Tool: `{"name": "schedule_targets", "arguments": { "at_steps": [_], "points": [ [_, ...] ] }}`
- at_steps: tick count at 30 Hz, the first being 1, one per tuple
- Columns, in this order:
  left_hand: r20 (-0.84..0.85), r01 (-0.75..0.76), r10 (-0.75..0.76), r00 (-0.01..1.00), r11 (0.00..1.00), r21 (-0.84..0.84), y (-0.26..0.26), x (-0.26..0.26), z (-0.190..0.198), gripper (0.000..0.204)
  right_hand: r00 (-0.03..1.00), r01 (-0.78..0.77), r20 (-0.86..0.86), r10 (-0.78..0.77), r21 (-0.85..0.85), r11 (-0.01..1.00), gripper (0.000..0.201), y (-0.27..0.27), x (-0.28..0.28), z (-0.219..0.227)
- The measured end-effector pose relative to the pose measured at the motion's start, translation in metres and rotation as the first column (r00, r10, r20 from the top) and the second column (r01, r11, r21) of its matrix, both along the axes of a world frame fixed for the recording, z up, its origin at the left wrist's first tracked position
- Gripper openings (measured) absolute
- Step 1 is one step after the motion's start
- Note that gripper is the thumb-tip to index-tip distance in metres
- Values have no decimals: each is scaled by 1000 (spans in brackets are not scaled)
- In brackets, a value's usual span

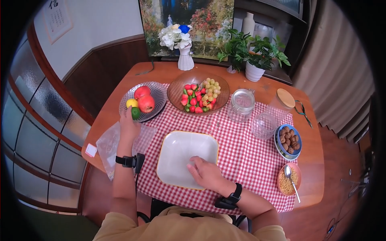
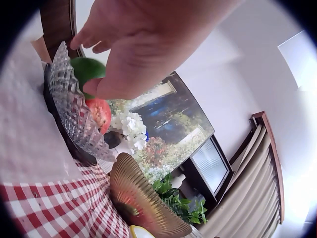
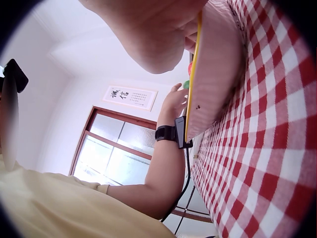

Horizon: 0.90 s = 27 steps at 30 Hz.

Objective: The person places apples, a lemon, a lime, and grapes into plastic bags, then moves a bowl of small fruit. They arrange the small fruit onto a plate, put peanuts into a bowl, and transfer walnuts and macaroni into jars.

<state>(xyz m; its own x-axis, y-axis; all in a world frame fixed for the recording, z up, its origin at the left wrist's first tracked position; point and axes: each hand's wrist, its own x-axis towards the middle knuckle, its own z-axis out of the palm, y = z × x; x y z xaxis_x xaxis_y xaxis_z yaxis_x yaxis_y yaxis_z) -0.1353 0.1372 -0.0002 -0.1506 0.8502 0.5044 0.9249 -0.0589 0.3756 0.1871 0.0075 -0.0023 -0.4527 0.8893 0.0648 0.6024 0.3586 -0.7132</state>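
At ten o'clock from the white dish (image 1: 173,162), green fruit (image 1: 136,114) sits in the glass plate (image 1: 159,90); left hand (image 1: 129,124) spread over it, thumb alongside. I'd pinch squarely, lift clear of the lemon (image 1: 131,103) and rim. Right hand (image 1: 207,172) loosely spread over the dish.

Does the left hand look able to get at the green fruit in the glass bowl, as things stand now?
Probably yes: the left hand is over the near side of the glass bowl, right by the green fruit, and nothing visible stands between.
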Motion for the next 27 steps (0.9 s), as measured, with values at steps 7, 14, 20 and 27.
{"name": "schedule_targets", "arguments": {
  "at_steps": [7,14,20,27],
  "points": [
    [-46,-27,14,999,958,-287,-12,12,-16,82,1000,-9,21,9,-42,999,39,1,0,-3],
    [-100,-45,9,995,933,-356,-22,31,-10,81,1000,-11,15,11,8,1000,37,0,0,1],
    [-23,55,-68,997,933,-355,-39,62,9,78,1000,1,-4,-1,98,995,34,0,-1,-8],
    [27,521,-525,851,836,-172,-9,115,49,60,1000,-2,28,0,52,999,34,-1,-2,-2]
  ]
}}
